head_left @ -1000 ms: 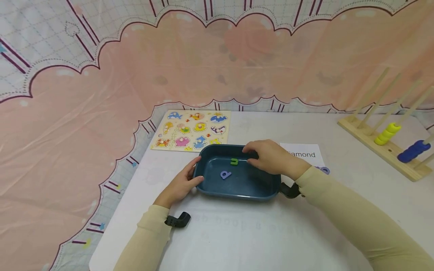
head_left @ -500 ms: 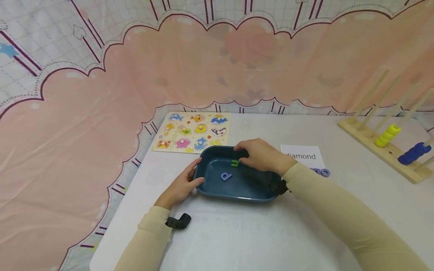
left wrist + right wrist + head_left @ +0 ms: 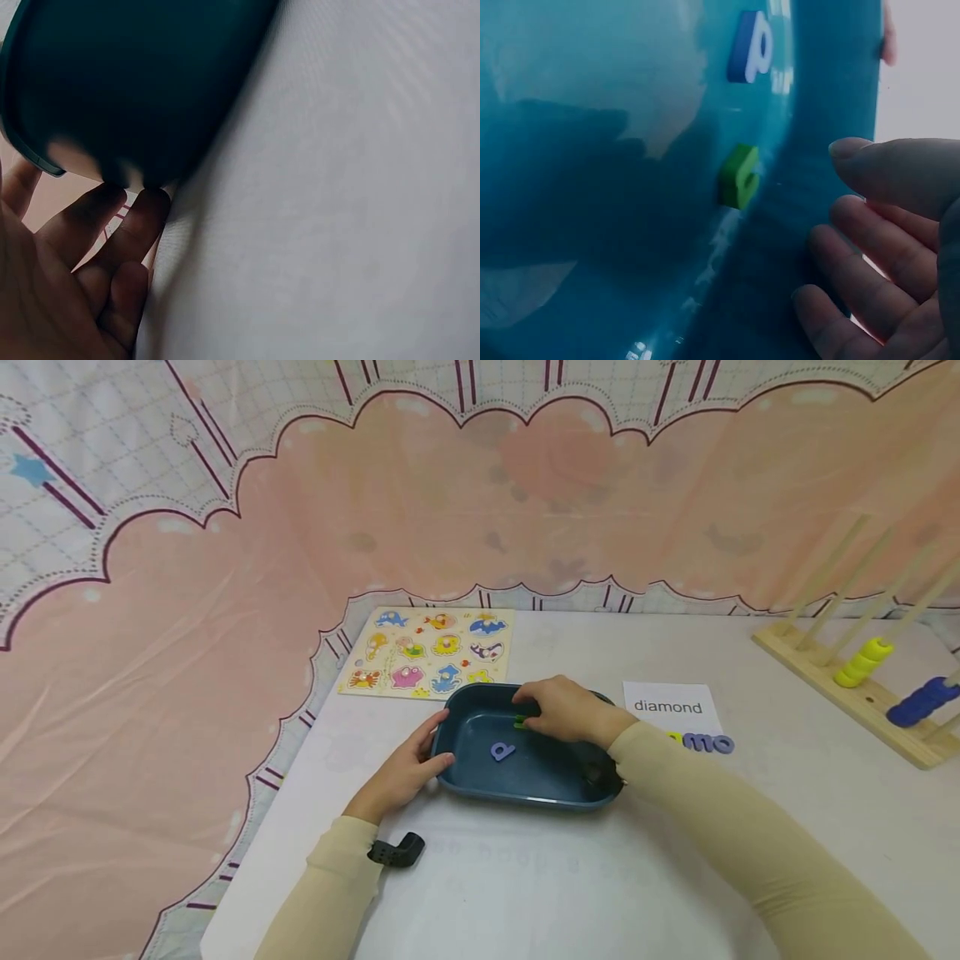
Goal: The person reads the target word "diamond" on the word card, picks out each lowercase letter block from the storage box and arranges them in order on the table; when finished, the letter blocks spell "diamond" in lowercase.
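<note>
Peach cloud-print curtain [image 3: 450, 518] across the top of the frame, white table [image 3: 487, 902] below.

Head view: one teal tray [image 3: 540, 781] mid-frame, holding one purple letter [image 3: 502, 751] (p or d) and one green letter [image 3: 519, 722] (n or u). Left hand [image 3: 401, 772] cups the tray's left end, thumb at the rim, likely to stop it sliding. Right hand [image 3: 566, 710] is at the far side, thumb and index parted by the green letter, partly hiding it. Right of centre: one "diamond" card [image 3: 671, 693], presumably there so I can check letters against it. Three letters visible along its lower edge: yellow letter [image 3: 677, 737] (partial), purple m [image 3: 697, 742], purple o [image 3: 723, 744]. Sleeve [image 3: 697, 793] may hide more. Left of centre: one animal puzzle board [image 3: 427, 664], eleven animals by my count. Right edge: one peg stand [image 3: 877, 710], one yellow stack [image 3: 862, 663], one blue stack [image 3: 922, 702]; frame cuts it, no peg total.

Left wrist: bent fingertips against the tray's outer wall, light-looking hold.

Right wrist: fingers loosely spread, nothing between them; both tray letters show apart from them.
</note>
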Demonstrator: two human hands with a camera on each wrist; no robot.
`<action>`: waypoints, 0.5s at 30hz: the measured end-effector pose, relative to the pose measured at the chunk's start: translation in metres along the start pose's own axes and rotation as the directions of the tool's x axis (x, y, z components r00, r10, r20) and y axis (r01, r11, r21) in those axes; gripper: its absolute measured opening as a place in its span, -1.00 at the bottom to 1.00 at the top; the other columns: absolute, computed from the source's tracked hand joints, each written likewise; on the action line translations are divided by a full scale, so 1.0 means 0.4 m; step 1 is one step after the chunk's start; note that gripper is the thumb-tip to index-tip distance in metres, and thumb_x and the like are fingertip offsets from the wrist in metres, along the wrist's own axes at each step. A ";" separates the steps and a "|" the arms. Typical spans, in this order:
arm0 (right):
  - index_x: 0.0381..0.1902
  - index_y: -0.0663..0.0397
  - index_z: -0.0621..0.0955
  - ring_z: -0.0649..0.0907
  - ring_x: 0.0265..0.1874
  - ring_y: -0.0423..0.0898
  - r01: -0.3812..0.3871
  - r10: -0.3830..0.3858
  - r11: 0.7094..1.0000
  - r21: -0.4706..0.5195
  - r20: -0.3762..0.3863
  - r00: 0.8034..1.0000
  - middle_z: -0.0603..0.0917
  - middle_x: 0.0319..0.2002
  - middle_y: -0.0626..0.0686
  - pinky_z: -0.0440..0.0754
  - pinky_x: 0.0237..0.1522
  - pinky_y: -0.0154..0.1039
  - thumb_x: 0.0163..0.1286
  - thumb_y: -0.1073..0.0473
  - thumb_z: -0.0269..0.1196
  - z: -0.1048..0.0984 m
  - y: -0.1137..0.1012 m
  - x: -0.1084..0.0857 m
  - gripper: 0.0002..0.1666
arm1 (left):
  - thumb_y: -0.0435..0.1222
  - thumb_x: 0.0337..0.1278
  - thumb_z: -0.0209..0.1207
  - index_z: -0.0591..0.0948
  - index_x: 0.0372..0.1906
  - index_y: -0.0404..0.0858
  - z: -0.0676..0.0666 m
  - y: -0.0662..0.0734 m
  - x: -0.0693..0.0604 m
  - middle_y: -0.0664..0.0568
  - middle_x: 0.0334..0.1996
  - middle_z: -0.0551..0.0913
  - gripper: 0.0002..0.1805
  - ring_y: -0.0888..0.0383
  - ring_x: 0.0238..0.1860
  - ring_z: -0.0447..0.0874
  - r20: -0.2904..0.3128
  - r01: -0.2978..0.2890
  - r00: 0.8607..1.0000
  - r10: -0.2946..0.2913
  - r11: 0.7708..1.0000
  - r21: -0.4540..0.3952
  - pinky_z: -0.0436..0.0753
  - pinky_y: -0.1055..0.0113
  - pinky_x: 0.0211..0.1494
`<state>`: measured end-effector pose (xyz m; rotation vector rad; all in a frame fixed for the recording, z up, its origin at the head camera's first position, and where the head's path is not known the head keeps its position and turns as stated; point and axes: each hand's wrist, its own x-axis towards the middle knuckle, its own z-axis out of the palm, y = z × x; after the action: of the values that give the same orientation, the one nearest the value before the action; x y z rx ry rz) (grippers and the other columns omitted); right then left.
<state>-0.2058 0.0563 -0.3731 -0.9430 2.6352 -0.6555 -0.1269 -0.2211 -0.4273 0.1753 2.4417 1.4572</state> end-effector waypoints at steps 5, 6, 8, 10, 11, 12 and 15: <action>0.19 0.20 0.61 0.64 0.01 -0.01 0.015 -0.015 1.000 0.000 0.012 1.000 0.68 0.07 0.13 0.54 0.20 -0.01 0.39 0.21 0.32 0.022 0.009 0.007 -0.56 | -0.16 0.38 0.19 0.07 0.61 0.04 0.001 -0.004 0.002 -0.26 0.49 0.22 -0.18 -0.19 0.45 0.23 0.007 0.006 1.000 -0.006 1.000 -0.007 0.18 -0.20 0.43; 0.19 0.20 0.61 0.65 0.00 -0.01 0.017 -0.017 1.000 -0.002 0.016 1.000 0.69 0.06 0.12 0.54 0.20 -0.01 0.39 0.20 0.32 0.026 0.010 0.009 -0.56 | -0.16 0.38 0.19 0.07 0.61 0.04 0.000 -0.005 0.003 -0.26 0.49 0.22 -0.18 -0.19 0.45 0.24 0.008 0.006 1.000 -0.006 1.000 -0.007 0.19 -0.20 0.43; 0.18 0.18 0.61 0.65 -0.02 -0.02 0.015 -0.015 1.000 -0.007 0.023 1.000 0.69 0.04 0.11 0.54 0.20 -0.02 0.39 0.19 0.33 0.033 0.012 0.012 -0.57 | -0.16 0.38 0.19 0.07 0.61 0.04 0.000 -0.008 0.004 -0.26 0.49 0.22 -0.18 -0.19 0.46 0.23 0.010 0.003 1.000 -0.003 1.000 -0.012 0.19 -0.20 0.43; 0.18 0.17 0.62 0.64 -0.04 -0.03 0.011 -0.011 1.000 -0.010 0.027 1.000 0.69 0.03 0.10 0.54 0.20 -0.01 0.39 0.18 0.33 0.040 0.013 0.015 -0.57 | -0.16 0.38 0.20 0.07 0.61 0.04 0.000 -0.010 0.005 -0.26 0.49 0.22 -0.18 -0.19 0.46 0.23 0.011 0.000 1.000 0.000 1.000 -0.017 0.18 -0.19 0.44; 0.18 0.16 0.62 0.64 -0.04 -0.03 0.007 -0.007 1.000 -0.011 0.028 1.000 0.69 0.03 0.10 0.53 0.20 -0.02 0.39 0.18 0.33 0.042 0.013 0.016 -0.58 | -0.16 0.38 0.20 0.07 0.61 0.04 0.000 -0.011 0.006 -0.25 0.49 0.22 -0.18 -0.19 0.46 0.22 0.012 -0.001 1.000 0.002 1.000 -0.016 0.18 -0.20 0.44; 0.18 0.16 0.62 0.64 -0.05 -0.03 0.004 -0.003 1.000 -0.009 0.029 1.000 0.69 0.03 0.10 0.53 0.20 -0.02 0.39 0.18 0.32 0.045 0.013 0.017 -0.58 | -0.16 0.38 0.20 0.07 0.61 0.03 0.000 -0.011 0.006 -0.26 0.49 0.21 -0.18 -0.19 0.46 0.22 0.012 -0.002 1.000 0.002 1.000 -0.017 0.18 -0.20 0.44; 0.19 0.16 0.61 0.64 -0.04 -0.03 -0.010 0.011 1.000 -0.006 0.040 0.999 0.68 0.04 0.10 0.53 0.21 -0.01 0.40 0.17 0.31 0.051 0.012 0.020 -0.57 | -0.16 0.38 0.20 0.07 0.61 0.03 0.001 -0.010 0.005 -0.26 0.49 0.21 -0.18 -0.20 0.46 0.22 0.006 -0.003 1.000 0.004 1.000 -0.009 0.17 -0.20 0.44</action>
<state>-0.2063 0.0478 -0.3938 -0.9335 2.6068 -0.6198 -0.1285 -0.2222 -0.4316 0.1817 2.4307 1.4672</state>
